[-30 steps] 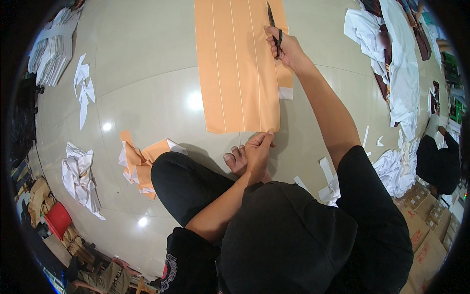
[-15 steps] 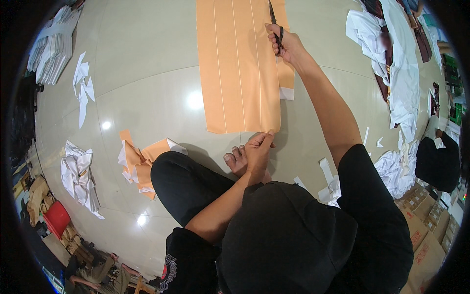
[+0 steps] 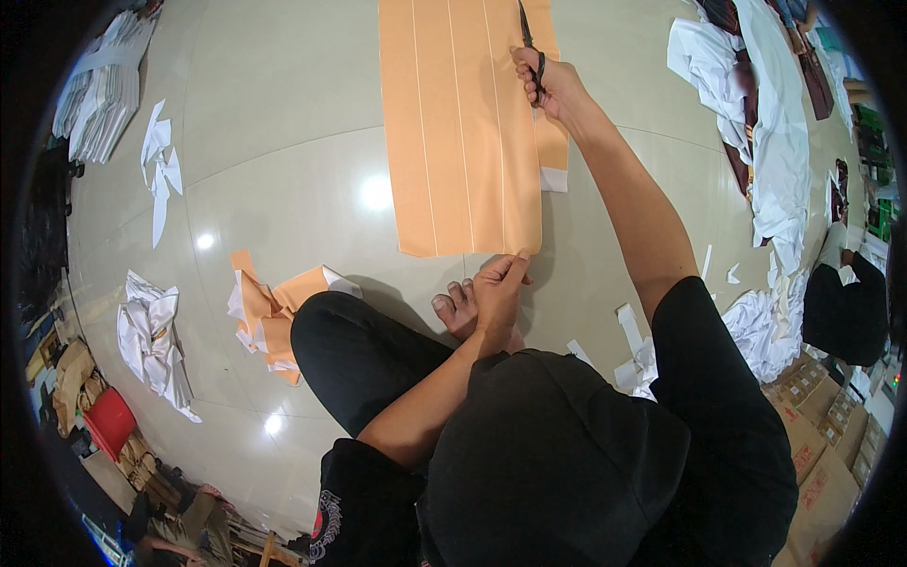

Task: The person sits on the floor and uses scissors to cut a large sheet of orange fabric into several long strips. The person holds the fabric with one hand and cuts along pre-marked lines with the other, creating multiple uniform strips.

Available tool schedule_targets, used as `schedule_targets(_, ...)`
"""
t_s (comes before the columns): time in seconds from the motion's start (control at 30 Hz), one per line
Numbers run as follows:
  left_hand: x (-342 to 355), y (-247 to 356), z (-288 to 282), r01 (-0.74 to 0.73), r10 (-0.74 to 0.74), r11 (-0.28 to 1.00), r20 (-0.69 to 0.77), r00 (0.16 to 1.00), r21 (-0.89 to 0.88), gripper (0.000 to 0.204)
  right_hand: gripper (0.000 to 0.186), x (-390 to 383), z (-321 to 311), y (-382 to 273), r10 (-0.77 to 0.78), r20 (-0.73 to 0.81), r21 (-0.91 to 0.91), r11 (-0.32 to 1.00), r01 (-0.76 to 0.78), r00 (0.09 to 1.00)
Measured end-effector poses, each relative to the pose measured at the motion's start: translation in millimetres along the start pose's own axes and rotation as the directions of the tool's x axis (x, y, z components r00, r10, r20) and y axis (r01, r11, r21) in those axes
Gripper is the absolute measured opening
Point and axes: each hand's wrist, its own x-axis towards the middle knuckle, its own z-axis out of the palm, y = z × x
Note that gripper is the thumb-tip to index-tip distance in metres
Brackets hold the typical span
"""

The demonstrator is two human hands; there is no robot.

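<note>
Barely shifted: orange cloth (image 3: 452, 142), near-right corner pinched between left fingers (image 3: 516, 268); right fingers (image 3: 525, 58) curled round scissors (image 3: 526, 32).

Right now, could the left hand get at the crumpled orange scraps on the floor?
Probably, though not straight across: the left hand pinches the near edge of the orange sheet, and the bent knee stands between that hand and the scraps. Their left side looks open.

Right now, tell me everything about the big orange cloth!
The orange cloth looks like smooth, thin fabric with pale lengthwise lines. It lies mostly flat on the floor, its far end beyond the picture's top. The left hand pinches its near edge by the right corner; the right hand holds black scissors at its right side.
</note>
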Motion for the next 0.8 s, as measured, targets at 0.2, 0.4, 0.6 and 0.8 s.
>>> schedule_targets(0.2,-1,2,-1,0.036,-0.036,0.999,0.003,0.999,-0.005,0.032,0.032,3,-2,1,0.012,0.006,-0.023,1.000,-0.012,1.000)
schedule_targets(0.4,-2,2,-1,0.025,-0.024,1.000,0.002,1.000,-0.010,0.031,0.036,1,-2,-7,0.013,0.003,0.013,1.000,-0.013,1.000)
schedule_targets(0.6,-2,4,-1,0.056,-0.055,0.998,-0.013,0.998,0.023,0.031,0.037,15,-1,-14,0.006,0.012,-0.004,1.000,-0.006,1.000)
schedule_targets(0.8,-1,2,0,0.057,-0.057,0.998,-0.025,0.998,0.030,0.034,0.038,23,-1,-16,-0.002,0.007,-0.018,1.000,0.002,1.000)
